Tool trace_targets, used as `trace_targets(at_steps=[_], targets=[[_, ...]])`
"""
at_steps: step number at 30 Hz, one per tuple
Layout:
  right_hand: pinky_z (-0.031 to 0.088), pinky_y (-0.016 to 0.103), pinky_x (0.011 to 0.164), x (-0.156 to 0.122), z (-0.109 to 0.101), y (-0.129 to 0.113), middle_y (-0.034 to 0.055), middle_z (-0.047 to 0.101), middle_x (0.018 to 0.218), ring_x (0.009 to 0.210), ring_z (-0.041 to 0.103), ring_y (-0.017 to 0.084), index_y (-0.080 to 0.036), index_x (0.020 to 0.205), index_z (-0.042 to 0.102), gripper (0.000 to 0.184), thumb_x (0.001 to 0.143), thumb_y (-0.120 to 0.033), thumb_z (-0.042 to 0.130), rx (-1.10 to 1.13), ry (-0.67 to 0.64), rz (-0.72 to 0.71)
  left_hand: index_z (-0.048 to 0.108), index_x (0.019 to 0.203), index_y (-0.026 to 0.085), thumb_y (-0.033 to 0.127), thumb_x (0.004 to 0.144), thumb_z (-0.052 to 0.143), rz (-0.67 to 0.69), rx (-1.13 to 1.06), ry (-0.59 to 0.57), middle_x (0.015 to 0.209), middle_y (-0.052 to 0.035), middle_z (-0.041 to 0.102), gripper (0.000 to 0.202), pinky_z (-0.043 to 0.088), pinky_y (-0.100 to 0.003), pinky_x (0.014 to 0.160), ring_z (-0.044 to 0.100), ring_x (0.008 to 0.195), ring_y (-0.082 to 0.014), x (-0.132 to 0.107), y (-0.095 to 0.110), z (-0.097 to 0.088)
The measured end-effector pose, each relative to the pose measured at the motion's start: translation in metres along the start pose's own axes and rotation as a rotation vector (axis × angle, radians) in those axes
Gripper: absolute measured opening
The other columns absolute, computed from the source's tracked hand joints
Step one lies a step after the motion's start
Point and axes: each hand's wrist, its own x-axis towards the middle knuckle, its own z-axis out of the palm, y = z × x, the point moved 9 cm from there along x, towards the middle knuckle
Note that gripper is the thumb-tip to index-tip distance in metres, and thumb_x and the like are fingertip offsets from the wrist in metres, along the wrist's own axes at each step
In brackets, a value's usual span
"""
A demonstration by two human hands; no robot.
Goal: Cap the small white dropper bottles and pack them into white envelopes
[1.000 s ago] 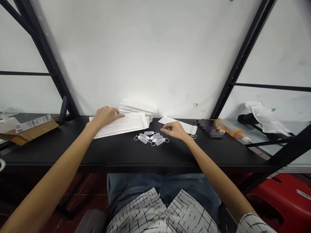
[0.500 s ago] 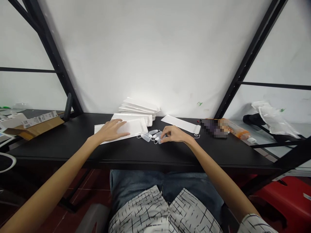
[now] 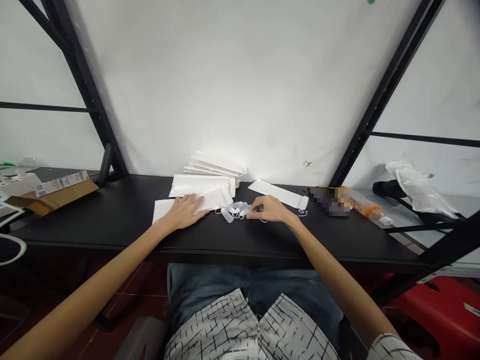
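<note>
My left hand (image 3: 184, 211) lies flat with its fingers spread on a white padded envelope (image 3: 213, 199) on the black table. Just right of that envelope's end is a small heap of translucent, capsule-shaped pieces (image 3: 227, 215) with thin white cords or loops. My right hand (image 3: 270, 208) is closed in a pinch at the heap's right side, on one of these pieces, mostly hidden by the fingers. Another white padded envelope (image 3: 200, 185) and a stack of them (image 3: 213, 164) lie behind my left hand. Behind my right hand rests a single long white envelope (image 3: 277, 193), a white loop by its end.
On the right are a blurred dark item (image 3: 330, 201), an orange-labelled bottle (image 3: 369, 209) and a crumpled clear plastic bag (image 3: 420, 187). An open cardboard box (image 3: 71, 190) sits at the left. Black frame posts (image 3: 360, 120) rise on both sides, with a white wall (image 3: 240, 85) behind.
My left hand has slid right, and the envelope under it has turned and shifted. My right hand stays at the heap, whose translucent pieces have moved a little.
</note>
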Motion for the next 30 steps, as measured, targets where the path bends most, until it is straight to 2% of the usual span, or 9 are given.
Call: trace_targets(at_steps=[2, 5, 8, 10, 14, 18, 25, 27, 30], targets=[[0.039, 0.025, 0.066, 0.000, -0.007, -0.016, 0.0021, 0.070, 0.087, 0.071, 0.059, 0.014, -0.020, 0.081, 0.076, 0.027, 0.079, -0.046, 0.071, -0.015, 0.138, -0.053, 0.053, 0.132, 0.019, 0.062, 0.095, 0.029, -0.021, -0.020, -0.005, 0.137, -0.0191, 0.053, 0.062, 0.035, -0.053, 0.102, 0.048, 0.126, -0.0366, 0.000, 0.003, 0.003], [0.042, 0.030, 0.085, 0.003, 0.001, -0.054, 0.0077, 0.069, 0.108, 0.100, 0.061, 0.021, -0.020, 0.086, 0.073, 0.025, 0.086, -0.043, 0.065, -0.088, 0.277, -0.244, 0.052, 0.133, 0.021, 0.063, 0.095, 0.028, -0.046, -0.028, -0.019, 0.142, -0.0191, 0.049, 0.062, 0.034, -0.054, 0.102, 0.045, 0.129, -0.0372, 0.000, 0.006, 0.006], [0.039, 0.036, 0.095, 0.009, 0.029, -0.084, 0.0136, 0.065, 0.118, 0.110, 0.058, 0.025, -0.017, 0.096, 0.068, 0.025, 0.092, -0.039, 0.058, -0.219, 0.239, -0.385, 0.053, 0.133, 0.020, 0.063, 0.094, 0.029, -0.047, -0.052, -0.021, 0.141, -0.0190, 0.049, 0.062, 0.032, -0.054, 0.103, 0.044, 0.131, -0.0371, 0.000, 0.007, 0.006], [0.040, 0.038, 0.093, 0.014, 0.045, -0.090, 0.0153, 0.066, 0.114, 0.103, 0.061, 0.026, -0.015, 0.101, 0.064, 0.026, 0.096, -0.038, 0.052, -0.307, 0.183, -0.379, 0.055, 0.132, 0.020, 0.062, 0.094, 0.028, -0.031, -0.067, -0.025, 0.139, -0.0187, 0.051, 0.062, 0.032, -0.054, 0.103, 0.045, 0.130, -0.0367, 0.000, 0.007, 0.006], [0.042, 0.033, 0.078, 0.013, 0.051, -0.074, 0.0121, 0.069, 0.100, 0.087, 0.064, 0.024, -0.015, 0.103, 0.061, 0.032, 0.100, -0.039, 0.041, -0.396, 0.126, -0.228, 0.056, 0.131, 0.022, 0.061, 0.095, 0.027, -0.004, -0.084, -0.039, 0.138, -0.0168, 0.054, 0.061, 0.032, -0.054, 0.104, 0.044, 0.131, -0.0353, -0.003, 0.008, 0.005], [0.041, 0.029, 0.072, 0.000, 0.041, -0.050, 0.0124, 0.069, 0.107, 0.092, 0.065, 0.024, -0.017, 0.110, 0.060, 0.031, 0.101, -0.039, 0.041, -0.436, 0.110, -0.140, 0.052, 0.138, 0.021, 0.062, 0.095, 0.026, -0.010, -0.096, -0.085, 0.144, -0.0162, 0.049, 0.064, 0.029, -0.053, 0.108, 0.039, 0.136, -0.0346, -0.008, 0.011, 0.004], [0.041, 0.026, 0.067, -0.012, 0.023, -0.006, 0.0132, 0.070, 0.106, 0.096, 0.065, 0.024, -0.017, 0.112, 0.060, 0.039, 0.102, -0.043, 0.034, -0.494, 0.089, 0.032, 0.049, 0.142, 0.024, 0.072, 0.090, 0.029, 0.022, -0.160, -0.107, 0.160, -0.0115, 0.024, 0.074, 0.018, -0.056, 0.114, 0.025, 0.145, -0.0359, -0.016, 0.019, 0.001], [0.041, 0.026, 0.066, -0.011, 0.020, 0.003, 0.0135, 0.070, 0.106, 0.096, 0.065, 0.024, -0.017, 0.113, 0.059, 0.038, 0.102, -0.043, 0.034, -0.509, 0.088, 0.070, 0.048, 0.143, 0.023, 0.072, 0.090, 0.029, 0.052, -0.164, -0.108, 0.159, -0.0106, 0.027, 0.075, 0.016, -0.054, 0.116, 0.024, 0.146, -0.0339, -0.016, 0.022, 0.002], [0.041, 0.027, 0.065, -0.005, 0.018, 0.012, 0.0137, 0.070, 0.108, 0.096, 0.066, 0.025, -0.016, 0.115, 0.058, 0.037, 0.102, -0.042, 0.034, -0.522, 0.085, 0.101, 0.048, 0.143, 0.022, 0.074, 0.089, 0.030, 0.080, -0.182, -0.133, 0.155, -0.0111, 0.037, 0.077, 0.019, -0.048, 0.117, 0.030, 0.144, -0.0309, -0.013, 0.025, 0.003]])
